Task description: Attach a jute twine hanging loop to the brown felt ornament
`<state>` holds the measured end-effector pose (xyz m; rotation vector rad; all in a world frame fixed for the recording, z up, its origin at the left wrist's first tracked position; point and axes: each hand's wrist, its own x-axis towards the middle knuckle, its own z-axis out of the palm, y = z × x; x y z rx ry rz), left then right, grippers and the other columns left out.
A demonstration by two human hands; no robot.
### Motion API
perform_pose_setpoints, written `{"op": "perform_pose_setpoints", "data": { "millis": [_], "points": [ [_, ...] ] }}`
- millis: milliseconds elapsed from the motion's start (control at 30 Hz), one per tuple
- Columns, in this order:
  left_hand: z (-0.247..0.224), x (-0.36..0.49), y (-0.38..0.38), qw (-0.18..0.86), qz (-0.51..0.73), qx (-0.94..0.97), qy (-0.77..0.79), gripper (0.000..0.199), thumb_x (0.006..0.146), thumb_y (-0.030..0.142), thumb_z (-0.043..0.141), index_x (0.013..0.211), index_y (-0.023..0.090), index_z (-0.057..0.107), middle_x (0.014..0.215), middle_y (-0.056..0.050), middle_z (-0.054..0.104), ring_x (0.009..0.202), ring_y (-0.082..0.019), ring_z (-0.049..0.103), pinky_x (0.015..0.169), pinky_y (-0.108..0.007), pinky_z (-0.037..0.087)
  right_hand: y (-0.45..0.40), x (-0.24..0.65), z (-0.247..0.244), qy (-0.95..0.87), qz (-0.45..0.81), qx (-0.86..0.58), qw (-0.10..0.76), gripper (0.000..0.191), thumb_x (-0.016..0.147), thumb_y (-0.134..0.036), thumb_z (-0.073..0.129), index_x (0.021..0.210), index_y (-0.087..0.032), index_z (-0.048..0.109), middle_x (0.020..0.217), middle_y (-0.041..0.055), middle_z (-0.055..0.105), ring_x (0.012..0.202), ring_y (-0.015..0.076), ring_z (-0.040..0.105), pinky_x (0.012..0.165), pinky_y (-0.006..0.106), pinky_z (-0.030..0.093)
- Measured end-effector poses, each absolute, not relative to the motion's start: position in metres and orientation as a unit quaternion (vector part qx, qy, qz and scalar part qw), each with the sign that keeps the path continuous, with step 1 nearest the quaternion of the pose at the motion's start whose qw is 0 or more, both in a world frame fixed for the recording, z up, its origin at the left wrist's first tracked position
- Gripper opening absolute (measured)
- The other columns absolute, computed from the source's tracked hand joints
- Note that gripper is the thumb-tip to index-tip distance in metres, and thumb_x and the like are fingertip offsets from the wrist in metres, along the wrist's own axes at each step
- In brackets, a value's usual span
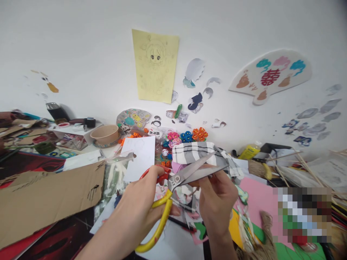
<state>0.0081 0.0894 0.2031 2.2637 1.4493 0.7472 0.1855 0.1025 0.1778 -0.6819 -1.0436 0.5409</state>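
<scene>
Above the white paper [168,242], your left hand [142,200] grips the scissors [177,179], blades [195,168] parted; your right hand [219,202] curls beside them, its hold unclear. Closing them carelessly could nip its fingers.

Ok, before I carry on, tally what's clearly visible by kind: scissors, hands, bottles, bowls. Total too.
Scissors: 1
Hands: 2 (left hand, right hand)
Bottles: 2 (black bottle, yellow bottle)
Bowls: 1 (tan bowl)
Total: 6
</scene>
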Motion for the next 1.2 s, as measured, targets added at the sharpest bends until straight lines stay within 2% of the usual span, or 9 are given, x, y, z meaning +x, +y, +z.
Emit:
{"op": "perform_pose_setpoints", "data": {
  "millis": [167,267,467,633,767,933,1100,1200],
  "points": [
    [0.199,0.006,0.087,0.171,0.259,0.802,0.510,0.045,0.081,0.024,0.059,0.122,0.027,0.040,0.091,-0.003,0.069,0.080,-0.026,0.069,0.061,-0.028,0.046,0.098,0.180,0.178,-0.458,0.261,-0.338,0.779,0.010,0.087,-0.018,0.073,0.095,-0.023,0.076,0.066,-0.0051,0.072,0.056,0.0107,0.071,0.056,0.017,0.060],
    [0.199,0.006,0.088,0.172,0.252,0.800,0.516,0.045,0.082,0.026,0.059,0.121,0.027,0.039,0.088,-0.002,0.068,0.078,-0.026,0.068,0.061,-0.029,0.045,0.095,0.178,0.179,-0.446,0.274,-0.336,0.783,0.007,0.088,-0.018,0.072,0.091,-0.024,0.076,0.067,-0.0055,0.073,0.058,0.0106,0.071,0.058,0.017,0.061],
    [0.202,0.008,0.089,0.182,0.246,0.804,0.511,0.043,0.082,0.023,0.056,0.121,0.029,0.037,0.093,-0.002,0.070,0.082,-0.027,0.068,0.066,-0.032,0.047,0.094,0.178,0.180,-0.444,0.277,-0.337,0.783,0.006,0.088,-0.019,0.072,0.090,-0.024,0.076,0.068,-0.0056,0.073,0.058,0.0096,0.070,0.059,0.017,0.060],
    [0.202,0.007,0.089,0.174,0.256,0.799,0.516,0.044,0.079,0.024,0.060,0.117,0.029,0.040,0.095,-0.002,0.070,0.078,-0.026,0.069,0.064,-0.032,0.048,0.097,0.182,0.178,-0.463,0.249,-0.359,0.772,0.007,0.087,-0.022,0.073,0.093,-0.023,0.076,0.067,-0.0049,0.071,0.057,0.0101,0.068,0.055,0.017,0.057],
    [0.204,0.005,0.088,0.170,0.255,0.804,0.510,0.043,0.080,0.029,0.061,0.118,0.029,0.041,0.095,-0.003,0.071,0.081,-0.029,0.070,0.065,-0.033,0.049,0.098,0.191,0.177,-0.496,0.204,-0.391,0.748,0.003,0.086,-0.024,0.073,0.088,-0.023,0.076,0.067,-0.0043,0.071,0.058,0.0098,0.064,0.055,0.018,0.055],
    [0.209,0.001,0.086,0.191,0.251,0.809,0.496,0.036,0.083,0.031,0.059,0.115,0.028,0.043,0.096,-0.003,0.072,0.079,-0.026,0.069,0.064,-0.031,0.047,0.097,0.197,0.178,-0.517,0.177,-0.415,0.727,0.003,0.083,-0.023,0.076,0.081,-0.022,0.075,0.064,-0.0043,0.068,0.057,0.0099,0.061,0.056,0.019,0.055],
    [0.205,0.001,0.090,0.235,0.283,0.772,0.519,0.032,0.080,0.027,0.060,0.108,0.027,0.046,0.072,0.004,0.063,0.065,-0.021,0.063,0.058,-0.027,0.042,0.101,0.199,0.182,-0.506,0.229,-0.364,0.747,0.003,0.086,-0.024,0.073,0.086,-0.024,0.076,0.070,-0.0026,0.071,0.062,0.0123,0.068,0.059,0.021,0.058],
    [0.198,0.003,0.096,0.289,0.359,0.740,0.491,0.028,0.082,0.026,0.060,0.105,0.027,0.046,0.069,0.005,0.058,0.056,-0.016,0.054,0.051,-0.024,0.037,0.101,0.202,0.184,-0.481,0.270,-0.364,0.751,0.005,0.086,-0.026,0.074,0.089,-0.024,0.077,0.077,-0.0008,0.074,0.068,0.0133,0.070,0.064,0.022,0.059]
  ]
}}
